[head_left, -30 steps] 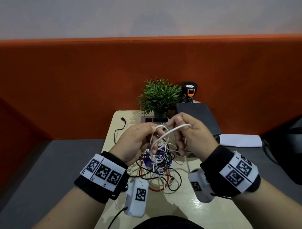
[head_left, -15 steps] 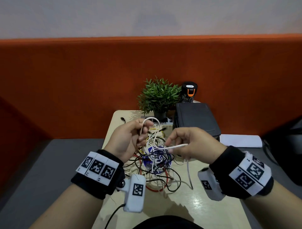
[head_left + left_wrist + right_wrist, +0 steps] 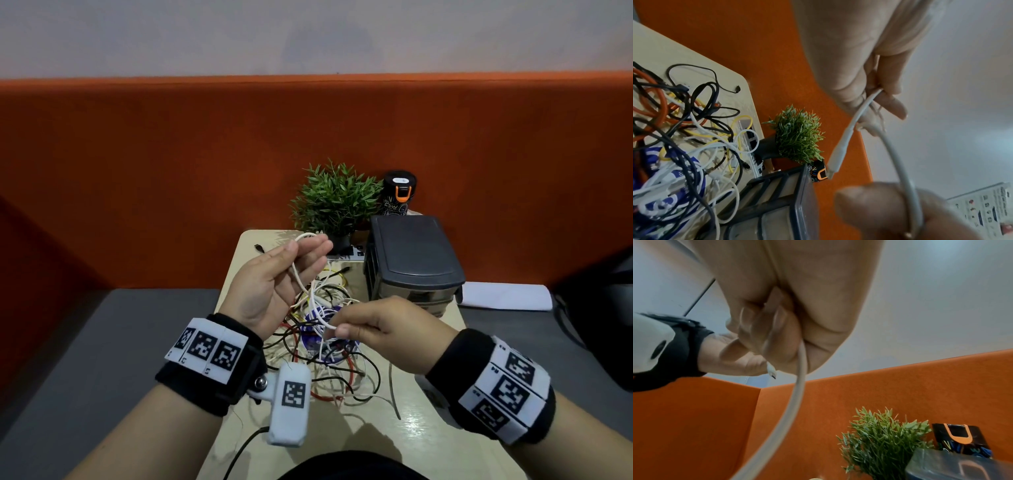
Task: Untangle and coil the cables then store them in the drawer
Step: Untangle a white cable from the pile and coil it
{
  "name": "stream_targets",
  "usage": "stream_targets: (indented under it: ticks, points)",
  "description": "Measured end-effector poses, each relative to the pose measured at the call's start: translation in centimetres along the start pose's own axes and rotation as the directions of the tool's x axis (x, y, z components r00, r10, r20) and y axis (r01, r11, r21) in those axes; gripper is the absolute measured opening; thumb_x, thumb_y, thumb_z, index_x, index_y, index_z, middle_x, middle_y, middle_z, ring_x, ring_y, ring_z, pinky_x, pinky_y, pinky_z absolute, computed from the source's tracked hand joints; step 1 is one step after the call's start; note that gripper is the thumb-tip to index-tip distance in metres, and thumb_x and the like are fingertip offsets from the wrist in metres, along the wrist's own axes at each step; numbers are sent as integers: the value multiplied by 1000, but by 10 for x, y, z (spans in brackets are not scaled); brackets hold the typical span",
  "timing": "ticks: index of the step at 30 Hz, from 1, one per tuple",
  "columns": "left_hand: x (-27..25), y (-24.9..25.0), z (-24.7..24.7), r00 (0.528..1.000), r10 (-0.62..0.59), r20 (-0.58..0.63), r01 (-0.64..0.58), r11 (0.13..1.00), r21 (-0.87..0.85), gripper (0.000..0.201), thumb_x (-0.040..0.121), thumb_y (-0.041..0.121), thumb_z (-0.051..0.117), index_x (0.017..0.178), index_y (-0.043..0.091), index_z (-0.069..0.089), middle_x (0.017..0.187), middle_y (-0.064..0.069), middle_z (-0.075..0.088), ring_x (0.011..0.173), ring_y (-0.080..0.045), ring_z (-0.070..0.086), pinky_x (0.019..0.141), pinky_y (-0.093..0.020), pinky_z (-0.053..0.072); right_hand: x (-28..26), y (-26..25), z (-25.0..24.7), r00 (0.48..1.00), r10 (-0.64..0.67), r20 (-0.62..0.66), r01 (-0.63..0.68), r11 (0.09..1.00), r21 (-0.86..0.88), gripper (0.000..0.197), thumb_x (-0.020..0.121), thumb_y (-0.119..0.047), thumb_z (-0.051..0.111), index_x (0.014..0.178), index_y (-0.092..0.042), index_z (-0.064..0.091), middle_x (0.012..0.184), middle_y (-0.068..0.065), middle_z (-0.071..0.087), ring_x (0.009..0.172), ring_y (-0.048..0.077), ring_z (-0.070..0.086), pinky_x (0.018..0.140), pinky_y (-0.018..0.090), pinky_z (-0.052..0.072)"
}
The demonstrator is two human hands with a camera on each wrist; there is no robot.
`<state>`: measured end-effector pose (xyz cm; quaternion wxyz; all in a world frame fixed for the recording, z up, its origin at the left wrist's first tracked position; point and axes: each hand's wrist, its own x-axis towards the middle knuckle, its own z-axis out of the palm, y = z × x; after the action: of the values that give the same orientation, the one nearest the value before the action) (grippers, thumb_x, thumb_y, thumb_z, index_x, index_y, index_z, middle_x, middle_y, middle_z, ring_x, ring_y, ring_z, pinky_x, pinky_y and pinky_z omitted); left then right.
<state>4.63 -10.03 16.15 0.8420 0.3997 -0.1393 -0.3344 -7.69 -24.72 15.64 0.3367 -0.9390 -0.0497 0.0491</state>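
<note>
The cable (image 3: 301,281) in hand was white. The heap (image 3: 329,359) mixed black, red, yellow and white. The wall (image 3: 171,171) was orange.

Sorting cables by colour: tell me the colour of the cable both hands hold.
White cable; clearest in the head view.

Your small pale wooden table (image 3: 430,437) carries a tangled heap of white, black, red and yellow cables (image 3: 329,346). Behind it you have a dark grey plastic drawer unit (image 3: 412,260) and a small green potted plant (image 3: 334,198).
</note>
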Motion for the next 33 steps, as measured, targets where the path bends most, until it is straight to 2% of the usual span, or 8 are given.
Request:
stream_targets:
  ticks: [4,9,12,14,18,25,30,33]
  points:
    - [-4,-12,2,998,-26,61,11,972,237,31,90,24,43,99,3,63,101,-18,71,102,-24,66,89,-29,54,0,-6,0,999,-50,22,49,998,38,22,93,-41,54,101,-28,70,93,-8,71,88,7,62,81,33,50]
    - [-10,-29,-1,990,-39,132,-67,702,709,29,97,25,46,81,20,69,80,-6,68,83,-19,62,80,-32,48,-2,-12,-15,993,-42,-111,66,974,216,12,92,-30,59,82,-27,64,77,-16,65,74,-1,59,65,19,45]
    - [-14,-33,-1,985,-102,141,-15,757,653,30,97,25,44,92,7,68,61,-14,61,60,-24,54,67,-40,44,2,-8,-25,972,-9,-233,84,946,313,19,96,-24,53,78,-23,59,59,-17,55,50,-1,47,50,9,33]
    - [-17,-32,2,982,-117,148,17,834,551,36,94,30,41,90,7,68,49,-5,47,45,-19,40,56,-37,40,6,-3,-28,950,50,-308,91,900,426,21,97,-24,51,78,-19,59,55,-10,48,42,2,36,45,11,29]
    - [-21,-26,10,977,-97,191,-6,878,479,37,94,33,41,93,8,69,51,3,31,49,-12,27,52,-25,26,16,10,-23,893,182,-412,94,819,565,23,98,-14,48,79,-20,60,47,-12,35,40,4,28,43,20,25]
    - [-20,-21,11,970,-48,239,-24,958,286,31,94,24,43,97,5,67,52,2,36,45,-10,29,52,-28,19,23,9,13,923,322,-212,-98,728,679,25,101,-23,43,97,-35,65,48,-2,45,34,16,38,34,19,33]
    - [-21,-20,13,981,-11,193,-42,962,269,29,90,22,40,102,3,59,64,-8,61,50,-18,55,46,-25,45,16,-6,24,957,280,-71,-233,895,381,23,100,-28,42,83,-28,57,58,-4,53,50,13,47,53,31,41]
    - [-19,-15,13,986,17,168,-71,945,319,28,88,23,39,99,3,56,81,-14,71,76,-25,71,63,-28,56,9,-12,26,977,210,25,-211,974,87,18,100,-34,40,86,-27,48,71,-3,56,67,16,53,68,34,45]
